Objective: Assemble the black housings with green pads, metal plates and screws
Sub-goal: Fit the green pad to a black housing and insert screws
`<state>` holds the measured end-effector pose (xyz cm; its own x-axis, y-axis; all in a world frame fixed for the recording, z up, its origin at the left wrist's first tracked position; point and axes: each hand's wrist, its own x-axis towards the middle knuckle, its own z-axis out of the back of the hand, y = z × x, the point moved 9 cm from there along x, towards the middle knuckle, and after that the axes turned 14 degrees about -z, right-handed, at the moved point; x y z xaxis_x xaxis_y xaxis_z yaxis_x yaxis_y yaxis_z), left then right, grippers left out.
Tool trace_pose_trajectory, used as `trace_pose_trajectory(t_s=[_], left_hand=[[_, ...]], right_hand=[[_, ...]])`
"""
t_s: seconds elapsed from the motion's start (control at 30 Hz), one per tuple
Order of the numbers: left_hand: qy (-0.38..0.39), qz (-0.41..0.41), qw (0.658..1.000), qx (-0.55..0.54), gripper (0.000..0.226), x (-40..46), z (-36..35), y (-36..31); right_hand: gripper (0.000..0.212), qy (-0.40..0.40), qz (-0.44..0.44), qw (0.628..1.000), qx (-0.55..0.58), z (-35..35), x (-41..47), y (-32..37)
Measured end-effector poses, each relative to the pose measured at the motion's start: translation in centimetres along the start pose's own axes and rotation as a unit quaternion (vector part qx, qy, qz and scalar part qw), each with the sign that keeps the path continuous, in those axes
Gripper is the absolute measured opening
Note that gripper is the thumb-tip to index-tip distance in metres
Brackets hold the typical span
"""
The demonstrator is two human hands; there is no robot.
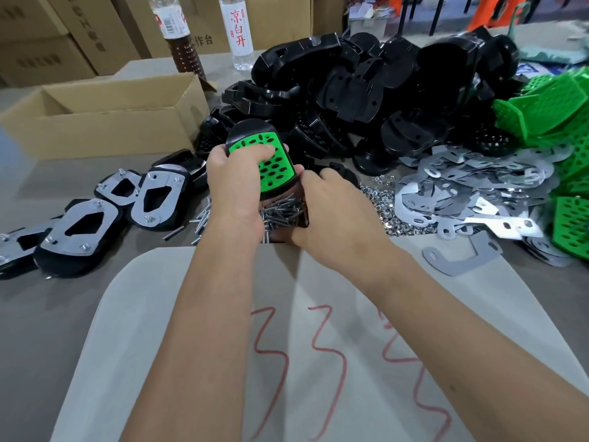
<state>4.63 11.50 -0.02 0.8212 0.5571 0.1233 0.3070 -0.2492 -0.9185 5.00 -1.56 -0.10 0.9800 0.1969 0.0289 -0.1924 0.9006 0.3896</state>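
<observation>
While black housing pile fills far centre, metal plates heaped right, screws lie near centre under hands. Left hand grips housing with green pad seated, thumb pressing pad. Right hand curls at housing's near edge over screws; whether it pinches one, cannot tell. Judgement: keep pad pressed flush, holes aligned, feed one screw straight.

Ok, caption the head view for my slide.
Left hand grips a black housing fitted with a green pad while the right hand reaches into the screws.
</observation>
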Motion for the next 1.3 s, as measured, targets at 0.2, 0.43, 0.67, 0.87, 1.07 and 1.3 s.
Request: trace_pose_trajectory(t_s=[0.2,0.43,0.67,0.87,1.07,1.3], left_hand=[[-0.022,-0.006,1.000,-0.002,0.043,0.4,1.0,-0.2],[0.003,0.000,1.000,-0.001,0.043,0.4,0.4,0.0],[0.095,0.026,0.994,0.052,0.038,-0.5,-1.6,0.6],[0.191,0.045,0.975,0.103,0.035,-1.6,-3.2,1.6],[0.296,0.028,0.939,0.174,0.036,-2.3,-4.3,1.8],[0.312,0.003,0.929,0.197,0.040,-2.5,-4.8,2.1]], right_hand=[[0.019,0.063,-0.006,0.996,0.069,0.1,0.8,0.3],[0.010,-0.007,0.016,0.983,0.181,2.5,1.2,-2.3],[0.014,0.020,0.007,0.851,0.524,3.8,0.4,-7.1],[0.019,-0.083,0.074,0.861,0.497,5.3,-0.7,-7.5],[0.012,-0.195,0.110,0.876,0.428,7.0,-1.8,-7.5],[0.018,-0.182,0.079,0.859,0.471,6.3,-1.3,-8.3]])
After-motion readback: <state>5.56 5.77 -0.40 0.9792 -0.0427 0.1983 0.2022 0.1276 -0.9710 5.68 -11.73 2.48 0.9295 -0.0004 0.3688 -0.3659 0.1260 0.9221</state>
